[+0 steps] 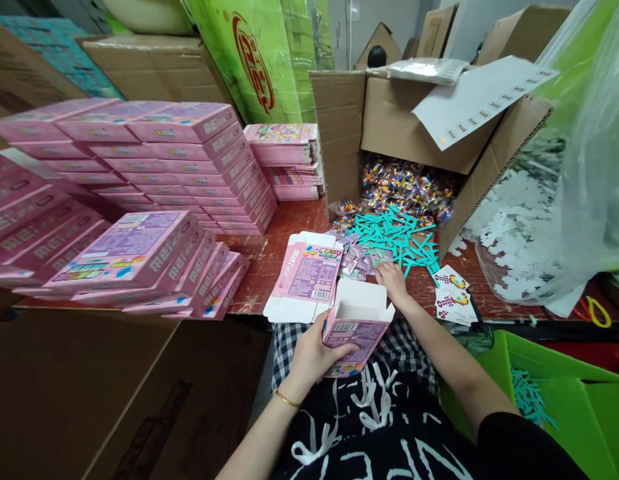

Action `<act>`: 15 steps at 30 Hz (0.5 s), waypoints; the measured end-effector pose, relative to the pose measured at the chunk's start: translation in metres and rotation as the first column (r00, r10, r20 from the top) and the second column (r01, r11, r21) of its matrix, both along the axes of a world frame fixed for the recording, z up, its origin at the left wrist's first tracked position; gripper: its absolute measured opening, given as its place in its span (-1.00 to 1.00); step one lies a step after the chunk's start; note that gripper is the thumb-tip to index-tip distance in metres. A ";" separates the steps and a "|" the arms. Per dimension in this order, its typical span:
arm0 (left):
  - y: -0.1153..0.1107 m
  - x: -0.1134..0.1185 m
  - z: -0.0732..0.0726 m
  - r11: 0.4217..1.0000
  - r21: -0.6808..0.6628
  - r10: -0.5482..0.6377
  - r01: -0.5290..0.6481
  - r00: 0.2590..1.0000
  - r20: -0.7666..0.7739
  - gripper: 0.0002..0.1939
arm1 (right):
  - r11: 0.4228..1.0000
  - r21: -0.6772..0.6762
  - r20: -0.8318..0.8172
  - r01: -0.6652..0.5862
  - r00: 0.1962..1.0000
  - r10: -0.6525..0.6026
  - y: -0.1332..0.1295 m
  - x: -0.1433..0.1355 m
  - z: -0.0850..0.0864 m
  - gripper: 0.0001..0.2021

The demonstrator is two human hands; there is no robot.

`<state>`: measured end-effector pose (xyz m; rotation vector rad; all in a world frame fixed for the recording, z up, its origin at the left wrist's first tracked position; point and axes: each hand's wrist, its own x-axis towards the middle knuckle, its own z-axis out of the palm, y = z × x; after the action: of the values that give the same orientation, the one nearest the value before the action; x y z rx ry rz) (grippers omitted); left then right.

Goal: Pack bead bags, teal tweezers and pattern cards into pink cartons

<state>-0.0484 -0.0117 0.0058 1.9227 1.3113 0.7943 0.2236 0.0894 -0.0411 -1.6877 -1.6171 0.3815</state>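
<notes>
My left hand (314, 353) is wrapped round an opened pink box (357, 340), whose white flaps stand up at the top. My right hand (391, 280) reaches past that box to a pile of small purple packets (357, 259); its fingertips are at the pile's edge, and what they hold, if anything, is too small to make out. Behind the packets lie many teal sticks (394, 233). A flattened pink box (309, 273) rests on the red table (254, 267) left of the packets. Printed cards (454, 297) lie right of my right forearm.
Stacked pink boxes (179, 160) fill the left side, with more flat ones (284, 157) behind. An open carton (419, 120) holds bagged colourful beads (404, 183). White pieces in a clear bag (519, 227) stand right. A green bin (564, 413) is at lower right.
</notes>
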 end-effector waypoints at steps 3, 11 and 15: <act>0.008 0.003 0.009 0.993 -0.091 0.070 -0.069 0.998 0.009 -0.21 | 0.989 0.113 -0.118 0.099 0.989 -0.086 0.005 0.001 0.020 -0.77; 0.040 0.005 0.026 0.982 -0.089 0.182 -0.167 0.960 0.211 -0.16 | 0.922 0.128 -0.540 -0.366 0.754 0.374 -0.004 -0.037 0.093 -0.70; 0.074 -0.023 0.035 0.913 -0.161 0.407 -0.375 0.860 0.306 -0.26 | 0.977 0.158 -0.520 -0.141 0.829 0.204 0.044 -0.028 0.086 -0.66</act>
<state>-0.0718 0.0626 0.0408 1.3790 1.5098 1.1783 0.1951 0.1338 0.0454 -1.2026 -1.3369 0.7642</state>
